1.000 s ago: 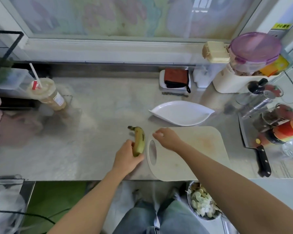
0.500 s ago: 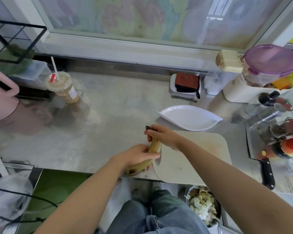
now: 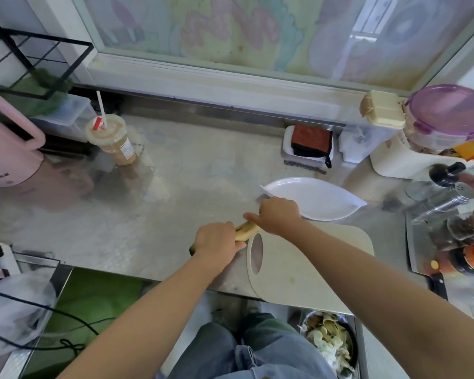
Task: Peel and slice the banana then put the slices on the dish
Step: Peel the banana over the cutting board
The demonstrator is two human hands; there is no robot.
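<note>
Countertop (image 3: 175, 201): steel, I see it carrying everything.
Cutting board (image 3: 312, 263): pale, at the near edge, handle hole toward 9 o'clock.
Dish (image 3: 318, 199): white, leaf-shaped, at the board's 12 o'clock.
Left hand (image 3: 216, 240): wrapped round the banana's lower half.
Right hand (image 3: 279, 214): fingers closed on its upper end.
Banana (image 3: 247, 230): in its skin, at the board's 10 o'clock corner.

banana (image 3: 247, 230): dull yellow, brown-flecked, dark at the lower tip
dish (image 3: 320, 198): plain white
cutting board (image 3: 312, 258): pale cream, faintly stained
bench (image 3: 175, 209): mottled grey steel
kettle (image 3: 8, 160): soft pink
container lid (image 3: 454, 110): translucent purple
cloth (image 3: 311, 139): rust red, black edging
cup (image 3: 118, 143): milky tan
straw (image 3: 101, 108): white
jeans (image 3: 271, 354): faded blue
</note>
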